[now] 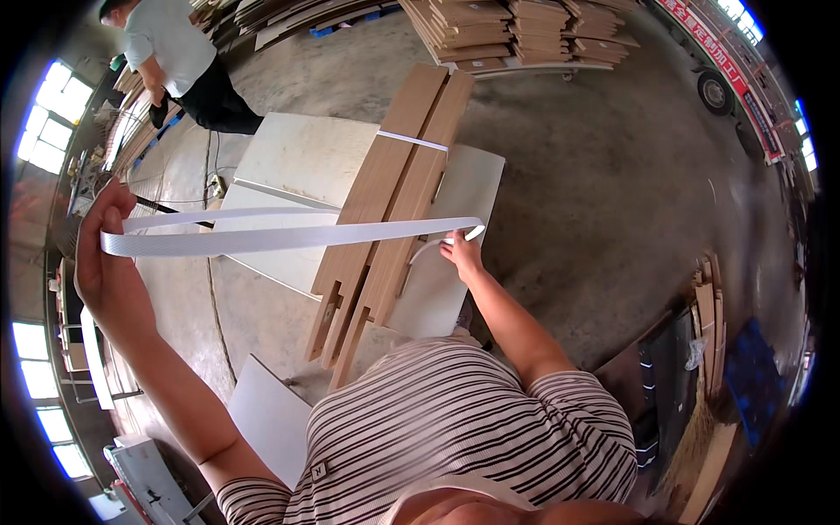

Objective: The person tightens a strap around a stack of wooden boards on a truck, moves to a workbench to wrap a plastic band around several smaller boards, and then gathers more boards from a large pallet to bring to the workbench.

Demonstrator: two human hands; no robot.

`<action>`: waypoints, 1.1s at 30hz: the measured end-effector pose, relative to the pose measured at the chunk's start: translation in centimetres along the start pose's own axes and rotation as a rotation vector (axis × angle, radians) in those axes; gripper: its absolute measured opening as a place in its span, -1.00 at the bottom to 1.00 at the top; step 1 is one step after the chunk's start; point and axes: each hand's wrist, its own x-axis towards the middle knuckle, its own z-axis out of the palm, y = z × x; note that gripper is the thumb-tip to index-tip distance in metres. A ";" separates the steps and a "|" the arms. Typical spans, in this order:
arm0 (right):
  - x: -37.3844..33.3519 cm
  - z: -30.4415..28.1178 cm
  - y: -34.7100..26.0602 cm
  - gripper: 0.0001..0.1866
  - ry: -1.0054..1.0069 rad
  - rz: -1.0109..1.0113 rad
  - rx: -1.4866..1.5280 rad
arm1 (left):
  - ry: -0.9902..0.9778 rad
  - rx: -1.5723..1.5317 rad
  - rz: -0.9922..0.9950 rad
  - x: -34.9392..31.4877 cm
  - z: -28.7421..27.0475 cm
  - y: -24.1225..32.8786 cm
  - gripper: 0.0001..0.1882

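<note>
A bundle of long brown wooden boards (385,206) with notched near ends lies across a white tabletop (302,153). Round its far part runs a narrow white band (413,140). A white packing strap (289,239) passes over the boards nearer to me and stretches out to the left in a long loop. Raised at the far left, my left hand (109,262) is closed on the loop's end and pulls it away from the boards. Beside the bundle's right edge, my right hand (462,254) pinches the strap where it bends back toward the boards.
At the back left a person (171,57) in a light shirt stands near piled boards. Stacked brown panels (477,35) sit at the back. A vehicle wheel (716,92) shows at right. Low on the right are a broom (687,446) and upright planks (709,315); a white panel (267,420) is lower left.
</note>
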 end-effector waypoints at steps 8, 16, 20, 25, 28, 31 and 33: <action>-2.3 -3.8 -4.2 -0.72 0.046 -0.054 -0.103 | -0.003 -0.001 0.025 -0.9 -1.2 -0.6 -0.74; 0.0 1.1 0.0 -0.76 -0.076 -0.011 -0.138 | -0.085 -0.171 0.026 -1.5 0.0 -0.3 -0.76; 1.3 3.9 1.5 -0.76 -0.099 -0.002 -0.161 | -0.144 -0.304 0.085 -1.9 0.8 -0.5 -0.76; 1.8 3.4 1.6 -0.80 -0.136 0.009 -0.145 | -0.153 -0.240 0.121 -3.2 1.5 0.2 -0.74; 1.6 2.4 2.0 -0.85 -0.114 0.079 -0.206 | -0.240 -0.290 0.234 -3.4 1.3 -0.9 -0.71; 2.4 2.3 2.9 -0.88 -0.168 0.054 -0.281 | -0.236 -0.254 0.260 -3.2 1.4 -1.0 -0.68; 3.0 2.6 3.6 -0.83 -0.215 -0.030 -0.255 | -0.219 -0.261 0.246 -3.4 2.0 -0.4 -0.68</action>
